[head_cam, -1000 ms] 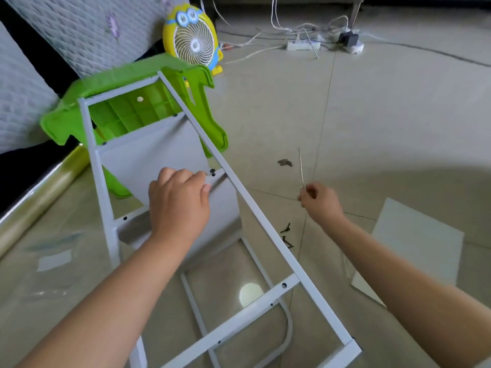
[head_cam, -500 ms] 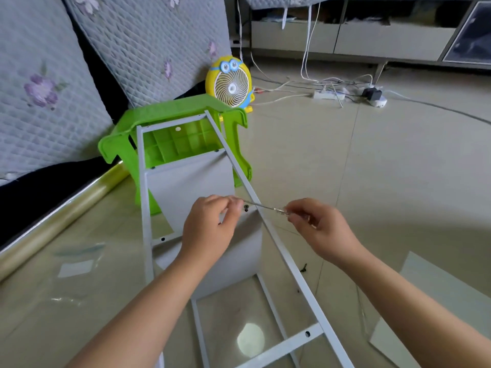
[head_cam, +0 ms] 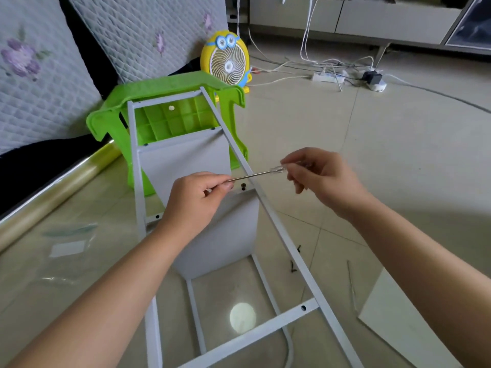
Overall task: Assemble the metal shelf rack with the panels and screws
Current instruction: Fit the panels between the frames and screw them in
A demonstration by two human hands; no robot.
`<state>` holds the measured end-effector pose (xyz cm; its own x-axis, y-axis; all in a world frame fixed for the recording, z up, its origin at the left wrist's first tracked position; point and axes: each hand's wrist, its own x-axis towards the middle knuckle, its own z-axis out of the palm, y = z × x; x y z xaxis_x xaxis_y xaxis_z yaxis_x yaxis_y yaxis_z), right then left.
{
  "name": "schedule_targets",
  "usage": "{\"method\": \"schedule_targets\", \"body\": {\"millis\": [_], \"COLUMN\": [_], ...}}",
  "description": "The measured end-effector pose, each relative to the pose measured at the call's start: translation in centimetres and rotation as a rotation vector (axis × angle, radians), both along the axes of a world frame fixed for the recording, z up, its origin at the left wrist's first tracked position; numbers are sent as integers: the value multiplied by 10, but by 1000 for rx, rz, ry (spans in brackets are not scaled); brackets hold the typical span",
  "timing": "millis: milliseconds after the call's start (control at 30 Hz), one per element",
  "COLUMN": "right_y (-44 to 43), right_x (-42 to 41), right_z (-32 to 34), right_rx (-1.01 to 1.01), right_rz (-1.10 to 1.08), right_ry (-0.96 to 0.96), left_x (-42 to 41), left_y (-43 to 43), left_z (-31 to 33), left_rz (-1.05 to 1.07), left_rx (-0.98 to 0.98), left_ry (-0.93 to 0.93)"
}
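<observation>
The white metal rack frame (head_cam: pixel 268 216) leans on a green plastic stool (head_cam: pixel 170 88), with two grey panels (head_cam: pixel 183 158) set between its rails. A black screw (head_cam: pixel 243 186) sits in the upper edge of the lower panel. My right hand (head_cam: pixel 321 179) holds the clear handle of a thin screwdriver (head_cam: pixel 256 175). My left hand (head_cam: pixel 196 197) pinches the tip end of its metal shaft, just left of the screw. The shaft crosses the frame's right rail.
Loose black screws (head_cam: pixel 293 268) lie on the tile floor right of the frame. A spare white panel (head_cam: pixel 403 322) lies at the lower right. A yellow fan (head_cam: pixel 227 61) stands behind the stool, cables and a power strip (head_cam: pixel 328 77) beyond. A foil roll (head_cam: pixel 53 192) lies left.
My right hand has swung the screwdriver from upright to lying across the frame. My left hand left the panel edge and took the shaft's tip. The view tilted up.
</observation>
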<state>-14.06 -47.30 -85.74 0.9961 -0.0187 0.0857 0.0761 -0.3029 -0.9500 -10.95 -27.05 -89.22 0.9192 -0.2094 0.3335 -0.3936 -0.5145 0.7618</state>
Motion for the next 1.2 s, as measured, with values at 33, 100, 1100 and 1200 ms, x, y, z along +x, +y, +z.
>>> {"method": "schedule_targets", "body": {"millis": [33, 100, 1100, 1200], "right_y": [-1, -2, 23, 25], "right_x": [3, 7, 21, 26], "right_z": [3, 7, 45, 62], "right_rx": [30, 99, -457, -654], "right_rz": [-6, -31, 100, 205], "right_ry": [-6, -20, -288, -253], "left_x": [0, 1, 2, 1], "left_y": [0, 2, 3, 3], "left_z": [1, 4, -9, -9], "left_rz": [-35, -117, -2, -6], "left_rx": [36, 106, 434, 440], "left_ry": [-18, -30, -4, -6]}}
